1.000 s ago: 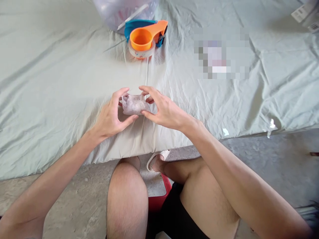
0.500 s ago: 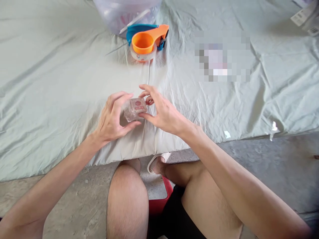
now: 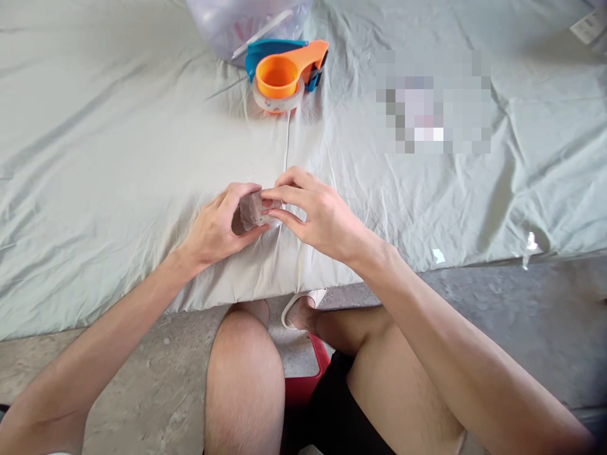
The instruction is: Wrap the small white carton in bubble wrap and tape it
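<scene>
A small clear plastic box (image 3: 251,212) with a reddish print sits near the front edge of the cloth-covered table. My left hand (image 3: 220,224) is wrapped round its left side, thumb at the front and fingers at the back. From the right, my right hand (image 3: 313,208) has its thumb and fingertips on the box's printed face, covering part of it. Behind the hands lies an orange and blue tape dispenser (image 3: 277,74), with a roll of printed tape (image 3: 279,102) at its base.
A translucent bag (image 3: 222,31) stands behind the dispenser. At the right is a blurred-out patch (image 3: 427,114). Bits of clear film (image 3: 531,243) lie by the front edge. The pale green cloth (image 3: 118,126) is wrinkled. Below are my legs and a red stool (image 3: 303,385).
My left hand has closed in on the box from a wider curl. The fingers of my right hand have come over its printed face, hiding more of it. The view has shifted slightly.
</scene>
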`<state>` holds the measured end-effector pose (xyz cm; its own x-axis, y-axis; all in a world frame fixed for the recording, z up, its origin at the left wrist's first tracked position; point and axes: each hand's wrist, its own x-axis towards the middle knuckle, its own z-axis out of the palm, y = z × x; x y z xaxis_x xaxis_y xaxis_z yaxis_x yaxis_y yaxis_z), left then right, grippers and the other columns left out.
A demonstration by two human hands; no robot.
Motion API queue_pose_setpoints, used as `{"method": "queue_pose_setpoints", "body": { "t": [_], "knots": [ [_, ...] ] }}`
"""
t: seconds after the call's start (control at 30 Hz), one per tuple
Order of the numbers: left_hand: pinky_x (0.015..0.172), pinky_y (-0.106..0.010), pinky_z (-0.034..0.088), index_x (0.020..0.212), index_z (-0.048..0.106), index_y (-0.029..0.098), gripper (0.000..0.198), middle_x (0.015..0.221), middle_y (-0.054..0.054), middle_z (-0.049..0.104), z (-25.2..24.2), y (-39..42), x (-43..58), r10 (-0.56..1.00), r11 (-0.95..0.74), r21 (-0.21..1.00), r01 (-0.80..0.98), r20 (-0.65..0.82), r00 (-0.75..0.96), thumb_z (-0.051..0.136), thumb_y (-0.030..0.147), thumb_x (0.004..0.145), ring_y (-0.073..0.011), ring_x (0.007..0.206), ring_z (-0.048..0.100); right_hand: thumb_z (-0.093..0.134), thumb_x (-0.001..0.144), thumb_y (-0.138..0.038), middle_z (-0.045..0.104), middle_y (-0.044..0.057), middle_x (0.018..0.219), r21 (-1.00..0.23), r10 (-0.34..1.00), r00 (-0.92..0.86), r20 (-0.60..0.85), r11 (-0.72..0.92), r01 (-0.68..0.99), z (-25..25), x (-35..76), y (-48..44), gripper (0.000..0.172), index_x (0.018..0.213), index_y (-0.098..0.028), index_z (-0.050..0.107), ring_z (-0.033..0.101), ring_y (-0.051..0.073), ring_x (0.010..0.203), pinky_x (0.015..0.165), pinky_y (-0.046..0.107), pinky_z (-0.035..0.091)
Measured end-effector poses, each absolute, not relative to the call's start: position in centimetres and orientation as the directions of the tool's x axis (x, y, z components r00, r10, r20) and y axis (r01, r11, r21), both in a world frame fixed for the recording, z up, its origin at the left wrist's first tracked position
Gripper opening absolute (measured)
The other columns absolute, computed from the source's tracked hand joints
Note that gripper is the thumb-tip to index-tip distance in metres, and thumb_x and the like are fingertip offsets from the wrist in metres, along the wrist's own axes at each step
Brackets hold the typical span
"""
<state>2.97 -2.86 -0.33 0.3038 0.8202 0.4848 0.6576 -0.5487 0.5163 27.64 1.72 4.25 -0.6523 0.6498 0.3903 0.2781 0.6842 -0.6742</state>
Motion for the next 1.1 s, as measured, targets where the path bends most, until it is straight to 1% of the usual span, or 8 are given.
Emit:
{"method": "queue_pose_setpoints", "body": {
  "t": [0.13,0.3,0.43,0.53,0.6,0.7,0.87,1.1],
  "knots": [
    [0.096,-0.036,0.068,0.147,0.06,0.027,0.051,0.134,-0.008,0.08,-0.23,-2.87,2.99,0.812,-0.559,0.508,0.655,0.495,0.309,0.082,0.046,0.106,-0.0236,0.115,0.082,0.061,0.11,-0.017,0.072,0.007,0.113,-0.703,0.664,-0.645,0.379,0.66,0.266,4.2,27.3,1.65,0.017,0.109,-0.025,0.075,0.072,0.023,0.106,0.097,0.043,0.061],
    [0.099,-0.04,0.069,0.148,0.06,0.027,0.053,0.134,-0.009,0.08,-0.36,-2.86,2.89,0.837,-0.521,0.489,0.7,0.454,0.306,0.077,0.056,0.107,-0.026,0.115,0.081,0.058,0.109,-0.016,0.073,0.006,0.108,-0.689,0.676,-0.65,0.348,0.654,0.311,4.37,27.02,1.66,0.018,0.099,-0.025,0.07,0.07,0.024,0.103,0.094,0.042,0.059],
    [0.101,-0.041,0.069,0.149,0.06,0.028,0.051,0.135,-0.009,0.079,-0.46,-2.83,2.87,0.826,-0.539,0.494,0.682,0.467,0.314,0.078,0.05,0.107,-0.0264,0.117,0.081,0.056,0.11,-0.016,0.073,0.008,0.121,-0.712,0.698,-0.641,0.318,0.622,0.324,4.5,27.0,1.5,0.021,0.117,-0.025,0.073,0.072,0.024,0.109,0.098,0.043,0.061],
    [0.103,-0.04,0.068,0.154,0.057,0.028,0.055,0.14,-0.009,0.078,-0.58,-2.86,2.8,0.824,-0.545,0.505,0.669,0.474,0.312,0.079,0.047,0.107,-0.0262,0.122,0.081,0.058,0.111,-0.022,0.072,0.009,0.124,-0.727,0.715,-0.625,0.314,0.604,0.325,4.32,27.09,1.44,0.023,0.125,-0.026,0.076,0.073,0.023,0.104,0.094,0.042,0.063],
    [0.102,-0.039,0.069,0.162,0.05,0.03,0.067,0.143,-0.009,0.078,-0.7,-2.88,2.68,0.83,-0.539,0.526,0.658,0.462,0.311,0.081,0.049,0.106,-0.0257,0.124,0.081,0.059,0.112,-0.026,0.072,0.008,0.121,-0.724,0.721,-0.616,0.318,0.604,0.333,4.18,27.15,1.46,0.021,0.122,-0.028,0.078,0.072,0.023,0.1,0.09,0.042,0.064],
    [0.101,-0.04,0.071,0.168,0.043,0.032,0.077,0.145,-0.009,0.078,-0.86,-2.93,2.55,0.84,-0.529,0.543,0.652,0.445,0.311,0.082,0.055,0.105,-0.0259,0.125,0.082,0.061,0.111,-0.027,0.074,0.007,0.119,-0.718,0.721,-0.607,0.334,0.612,0.333,4.19,27.21,1.51,0.02,0.117,-0.029,0.08,0.072,0.024,0.102,0.092,0.042,0.064],
    [0.102,-0.041,0.072,0.16,0.052,0.031,0.067,0.148,-0.011,0.078,-0.83,-3.03,2.67,0.84,-0.517,0.508,0.689,0.454,0.297,0.078,0.062,0.107,-0.0269,0.124,0.083,0.062,0.111,-0.026,0.077,0.006,0.118,-0.711,0.723,-0.607,0.33,0.613,0.343,4.54,27.18,1.5,0.017,0.108,-0.027,0.079,0.071,0.023,0.098,0.093,0.041,0.062],
    [0.101,-0.037,0.071,0.162,0.05,0.031,0.068,0.146,-0.009,0.079,-0.7,-3.06,2.76,0.808,-0.561,0.488,0.669,0.498,0.315,0.08,0.057,0.108,-0.0248,0.122,0.084,0.058,0.108,-0.014,0.072,0.005,0.111,-0.708,0.712,-0.612,0.343,0.624,0.33,4.47,27.09,1.45,0.02,0.094,-0.024,0.069,0.068,0.019,0.093,0.087,0.037,0.056]
  ]
}}
